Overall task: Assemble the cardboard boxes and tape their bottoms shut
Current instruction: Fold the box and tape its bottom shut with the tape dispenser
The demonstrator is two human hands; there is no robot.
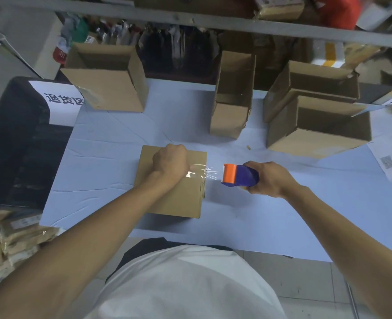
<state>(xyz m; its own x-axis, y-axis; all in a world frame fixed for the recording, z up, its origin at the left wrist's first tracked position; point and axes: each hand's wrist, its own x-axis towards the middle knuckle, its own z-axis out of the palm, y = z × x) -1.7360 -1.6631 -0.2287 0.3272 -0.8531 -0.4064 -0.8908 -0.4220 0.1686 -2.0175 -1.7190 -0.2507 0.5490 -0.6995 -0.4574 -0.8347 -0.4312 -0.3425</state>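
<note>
Head view looks down at our two bare arms over a pale blue table (103,157). We use the closed box (174,183) in the middle as our marker. It is a brown cardboard box and it sits flat on the table, with its shut flaps facing up.

Our left hand (171,163) rests on top of the box. It is curled into a fist and presses down on the clear tape (196,171). It does not wrap around anything.

Our right hand (268,179) is just to the right of the box, out over the table. Its fingers are closed tight around a tape dispenser (240,176) that is blue with an orange front. A shiny strip of clear tape runs from the orange end to the top of the box, so the dispenser is close to the box edge but not touching it.

Behind the box, at the far side of the table, stand more cardboard boxes with open tops. One open box (107,77) is far back to the left. A tall narrow box (233,93) is straight behind and a little right. Two big open boxes (317,118) are far back to the right, one touching the other.

To the left of the closed box is a dark bin (15,146) with a white paper sign (61,100). To the far right lies a printed paper sheet (390,160) at the table edge
</note>
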